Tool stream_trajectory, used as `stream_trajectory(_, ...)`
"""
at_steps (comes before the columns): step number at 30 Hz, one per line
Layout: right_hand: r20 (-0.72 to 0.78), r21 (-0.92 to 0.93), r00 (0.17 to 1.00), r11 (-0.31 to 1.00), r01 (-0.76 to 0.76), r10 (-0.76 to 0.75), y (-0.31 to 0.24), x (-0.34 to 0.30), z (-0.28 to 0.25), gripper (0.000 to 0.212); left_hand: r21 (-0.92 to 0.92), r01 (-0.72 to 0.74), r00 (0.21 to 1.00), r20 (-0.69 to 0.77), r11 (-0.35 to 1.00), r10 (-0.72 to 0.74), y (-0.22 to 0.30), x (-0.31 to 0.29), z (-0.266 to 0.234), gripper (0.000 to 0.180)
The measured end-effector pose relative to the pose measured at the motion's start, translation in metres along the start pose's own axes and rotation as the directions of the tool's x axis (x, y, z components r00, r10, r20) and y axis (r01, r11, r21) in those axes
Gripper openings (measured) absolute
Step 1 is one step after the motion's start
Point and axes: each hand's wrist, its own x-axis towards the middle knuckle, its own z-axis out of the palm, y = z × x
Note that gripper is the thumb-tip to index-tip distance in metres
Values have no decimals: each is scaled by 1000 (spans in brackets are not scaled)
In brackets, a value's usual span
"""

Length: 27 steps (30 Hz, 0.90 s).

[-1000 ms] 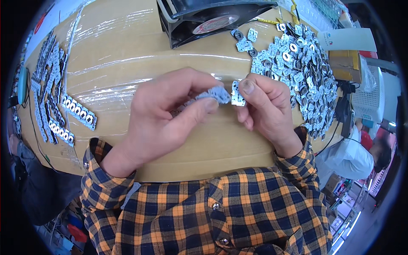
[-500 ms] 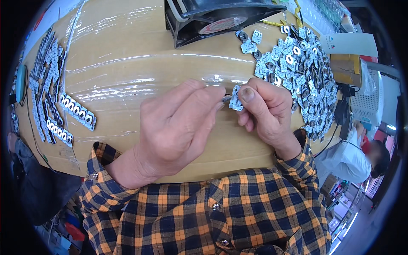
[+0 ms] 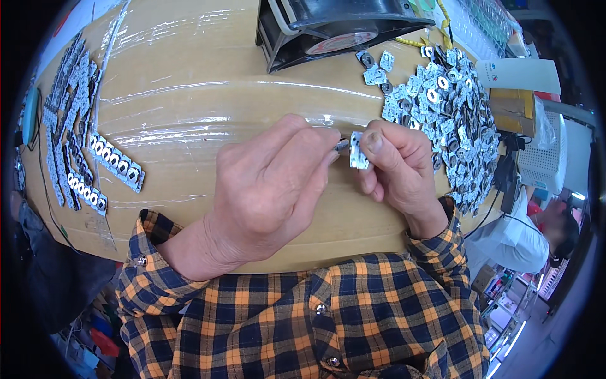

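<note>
Two hands meet above the middle of the table. Your right hand pinches a small silver metal plate upright between thumb and forefinger; your left hand closes its fingertips on a small dark part just beside that plate. Loose plates form a heap to the right, finished rows lie far left, and a black fan stands beyond.
</note>
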Motion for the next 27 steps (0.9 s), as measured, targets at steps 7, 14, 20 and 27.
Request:
stream_trajectory(7,-33,69,999,998,-7,10,1,4,3,36,-18,35,997,-61,999,-36,-2,1,1,20)
stream_trajectory(14,-144,-32,988,998,57,-61,0,2,8,31,-11,7,1000,24,1000,-6,0,3,-3,19)
stream_trajectory(20,-230,-428,893,864,264,-387,6,5,6,28,-183,27,992,123,983,-4,-3,2,-1,22)
stream_trajectory(27,-34,-577,863,715,394,-503,1,2,-11,18,-593,600,797,384,537,-467,-2,3,-8,16)
